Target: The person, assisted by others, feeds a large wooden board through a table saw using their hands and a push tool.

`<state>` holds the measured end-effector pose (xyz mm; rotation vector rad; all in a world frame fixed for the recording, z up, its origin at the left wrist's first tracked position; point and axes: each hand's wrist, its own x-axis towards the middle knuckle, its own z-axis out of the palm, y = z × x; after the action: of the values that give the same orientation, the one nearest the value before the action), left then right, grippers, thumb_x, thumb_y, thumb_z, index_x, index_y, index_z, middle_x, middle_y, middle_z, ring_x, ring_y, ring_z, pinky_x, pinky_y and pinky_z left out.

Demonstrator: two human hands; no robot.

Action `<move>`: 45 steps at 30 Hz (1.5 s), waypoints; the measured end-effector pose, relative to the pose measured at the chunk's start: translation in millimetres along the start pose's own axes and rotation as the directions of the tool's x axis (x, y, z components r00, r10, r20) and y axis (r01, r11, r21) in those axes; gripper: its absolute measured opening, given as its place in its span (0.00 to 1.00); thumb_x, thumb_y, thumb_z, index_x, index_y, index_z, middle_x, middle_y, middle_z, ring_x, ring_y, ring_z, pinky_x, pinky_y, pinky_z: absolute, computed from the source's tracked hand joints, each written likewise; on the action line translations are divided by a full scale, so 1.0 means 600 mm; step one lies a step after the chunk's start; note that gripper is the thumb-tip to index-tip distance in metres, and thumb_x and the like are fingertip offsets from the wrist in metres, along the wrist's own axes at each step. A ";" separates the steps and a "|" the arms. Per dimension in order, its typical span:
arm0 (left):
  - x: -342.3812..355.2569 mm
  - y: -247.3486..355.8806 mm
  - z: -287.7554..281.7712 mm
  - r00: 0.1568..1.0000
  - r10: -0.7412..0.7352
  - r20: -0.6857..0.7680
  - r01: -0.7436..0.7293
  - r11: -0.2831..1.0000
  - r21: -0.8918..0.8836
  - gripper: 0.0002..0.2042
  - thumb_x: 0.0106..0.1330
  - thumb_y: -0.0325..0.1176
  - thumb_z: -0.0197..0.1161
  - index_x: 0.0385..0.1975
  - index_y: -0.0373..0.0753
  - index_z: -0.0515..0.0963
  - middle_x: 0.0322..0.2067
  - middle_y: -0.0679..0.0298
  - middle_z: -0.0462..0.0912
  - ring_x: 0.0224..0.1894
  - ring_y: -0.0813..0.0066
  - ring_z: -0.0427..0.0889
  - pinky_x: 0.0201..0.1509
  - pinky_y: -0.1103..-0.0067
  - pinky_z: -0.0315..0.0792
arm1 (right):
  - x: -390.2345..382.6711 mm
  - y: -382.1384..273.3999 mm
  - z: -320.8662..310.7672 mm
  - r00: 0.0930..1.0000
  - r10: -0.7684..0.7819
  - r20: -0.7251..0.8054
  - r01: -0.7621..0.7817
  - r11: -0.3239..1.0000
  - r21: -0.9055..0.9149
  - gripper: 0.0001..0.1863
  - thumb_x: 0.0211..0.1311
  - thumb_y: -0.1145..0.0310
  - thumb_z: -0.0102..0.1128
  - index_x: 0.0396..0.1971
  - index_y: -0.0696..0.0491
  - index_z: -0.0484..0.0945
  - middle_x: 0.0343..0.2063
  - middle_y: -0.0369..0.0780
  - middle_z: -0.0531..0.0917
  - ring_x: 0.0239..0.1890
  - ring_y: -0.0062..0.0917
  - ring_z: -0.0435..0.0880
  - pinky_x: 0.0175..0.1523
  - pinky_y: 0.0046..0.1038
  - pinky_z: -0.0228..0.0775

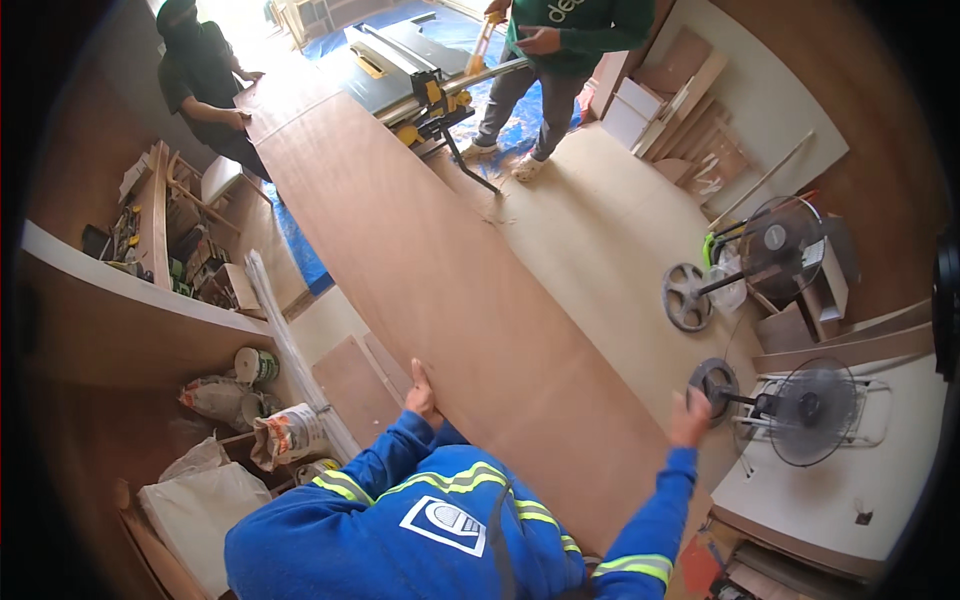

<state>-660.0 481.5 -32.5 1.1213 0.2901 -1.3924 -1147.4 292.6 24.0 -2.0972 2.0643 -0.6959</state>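
A long reddish-brown plywood sheet stretches from my body toward the far left. My left hand grips its left edge, thumb on the upper side and the other fingers mostly hidden beneath. At its right edge near me, my right hand is closed around the border, slightly blurred. A co-worker in dark clothes holds the far end with both hands. Close to that end stands a table saw with yellow and black parts. Another person in a green top stands beyond the saw, one hand on a yellow tool.
Two standing fans are on the right. Offcuts lean on the far right wall. Bags and a bucket crowd the left side, beside long wrapped strips. Blue sheeting covers part of the floor.
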 end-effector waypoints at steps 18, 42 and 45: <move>-0.156 -0.292 0.143 0.981 -0.118 0.155 0.129 0.990 -0.062 0.36 0.65 0.66 0.51 0.64 0.44 0.64 0.63 0.60 0.71 0.65 0.59 0.68 0.68 0.57 0.62 | 0.111 -0.043 0.076 0.781 -0.043 0.624 0.102 0.993 -0.059 0.39 0.64 0.32 0.39 0.34 0.57 0.83 0.38 0.56 0.83 0.44 0.51 0.81 0.51 0.47 0.72; 0.060 -0.212 0.100 0.966 0.249 -0.064 -0.255 0.960 -0.118 0.33 0.67 0.62 0.52 0.56 0.36 0.70 0.52 0.55 0.79 0.51 0.55 0.80 0.54 0.54 0.75 | 0.053 0.342 -0.095 0.760 -0.003 0.650 0.056 0.997 -0.061 0.37 0.62 0.34 0.47 0.28 0.58 0.83 0.29 0.55 0.82 0.36 0.51 0.82 0.42 0.44 0.71; 0.022 -0.250 0.129 0.961 0.216 -0.173 -0.234 0.968 -0.091 0.37 0.64 0.66 0.50 0.55 0.35 0.70 0.50 0.55 0.80 0.49 0.55 0.81 0.52 0.55 0.77 | 0.051 0.358 -0.140 0.725 0.014 0.688 -0.048 0.998 0.030 0.33 0.57 0.38 0.59 0.27 0.59 0.84 0.24 0.51 0.83 0.30 0.39 0.83 0.38 0.39 0.71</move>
<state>-821.0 446.1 -71.4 1.1393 0.3405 -1.0739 -1378.6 268.5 21.0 -1.8741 1.6173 0.0749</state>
